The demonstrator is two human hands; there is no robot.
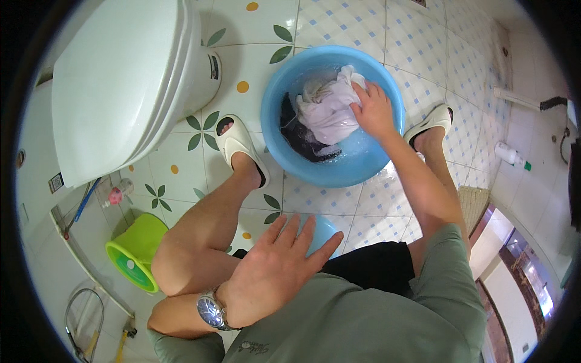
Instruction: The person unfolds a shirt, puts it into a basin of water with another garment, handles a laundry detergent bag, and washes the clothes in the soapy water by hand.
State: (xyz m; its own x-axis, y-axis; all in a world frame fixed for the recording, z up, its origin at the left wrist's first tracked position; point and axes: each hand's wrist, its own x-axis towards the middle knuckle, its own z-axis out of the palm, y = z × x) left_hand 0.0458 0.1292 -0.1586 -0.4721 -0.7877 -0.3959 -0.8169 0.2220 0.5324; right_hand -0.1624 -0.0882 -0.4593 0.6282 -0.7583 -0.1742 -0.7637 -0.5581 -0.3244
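Note:
A round blue plastic basin [268, 118] with water in it stands on the tiled floor before me. Inside lie a wet white cloth [327, 111] and, at the left, a dark cloth [302, 141], both partly in the water. My right hand [374, 111] reaches down into the basin's right side and grips the white cloth, fingertips sunk into its folds. My left hand [279, 267] is in front of my torso, back of the hand up, fingers apart, holding nothing. A metal wristwatch [211, 311] circles that wrist.
At the left stands a white toilet [118, 81], with a green bucket [138, 240] lying tilted below it. Under my left hand shows a light-blue object [324, 229], mostly hidden. My slippered feet flank the basin. A white bottle [509, 153] is near the right wall, beside a mat [472, 202].

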